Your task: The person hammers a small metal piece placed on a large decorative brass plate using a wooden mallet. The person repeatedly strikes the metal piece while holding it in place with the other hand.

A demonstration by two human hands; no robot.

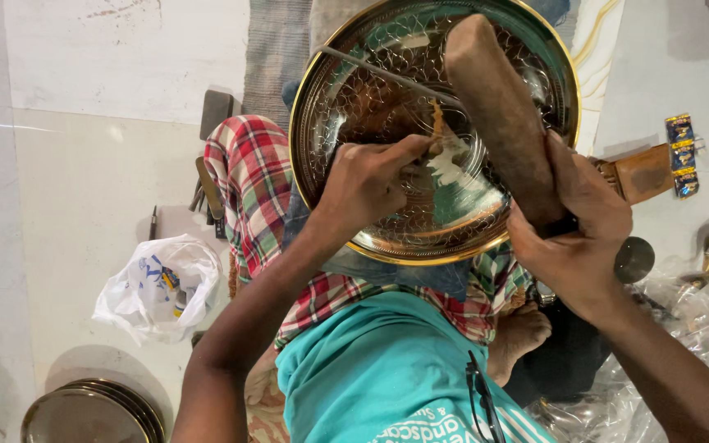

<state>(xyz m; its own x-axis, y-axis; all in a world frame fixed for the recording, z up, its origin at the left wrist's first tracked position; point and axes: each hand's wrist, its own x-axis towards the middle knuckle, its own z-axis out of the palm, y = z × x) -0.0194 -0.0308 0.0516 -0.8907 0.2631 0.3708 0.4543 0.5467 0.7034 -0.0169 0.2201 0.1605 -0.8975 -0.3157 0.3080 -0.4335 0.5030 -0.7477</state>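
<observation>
A large round brass plate [334, 90] with a fine engraved pattern rests tilted on my lap over a red checked cloth [252, 176]. My left hand [367, 180] pinches a thin metal chisel [387, 75] whose tip touches the plate's inner face. My right hand [576, 221] grips a thick brown wooden mallet [498, 111], raised above the plate and pointing toward its far rim.
A white plastic bag [157, 287] lies on the pale floor at left, with small tools [207, 184] beside the cloth. Stacked metal plates [92, 414] sit at bottom left. A wooden block [642, 172], a small packet [683, 154] and clear plastic wrap [683, 328] are at right.
</observation>
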